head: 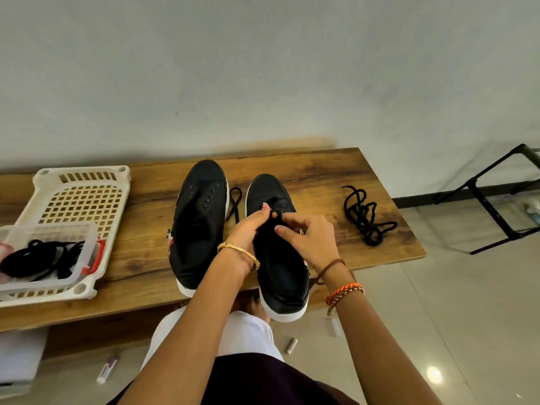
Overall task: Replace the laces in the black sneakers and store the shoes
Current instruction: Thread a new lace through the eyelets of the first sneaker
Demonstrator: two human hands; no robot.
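Both your left hand and right hand pinch the lace mid-frame over the right sneaker; its eyelets lie just beyond, toward the toe.

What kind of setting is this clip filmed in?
Probably a plain room at home or a simple workspace: a wooden bench against a bare wall, a tiled floor, and a white plastic basket.

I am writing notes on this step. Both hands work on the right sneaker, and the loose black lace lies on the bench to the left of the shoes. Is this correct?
Not quite. In the head view the loose black lace lies on the bench to the right of the shoes. Both hands, left hand and right hand, do work on the right sneaker.
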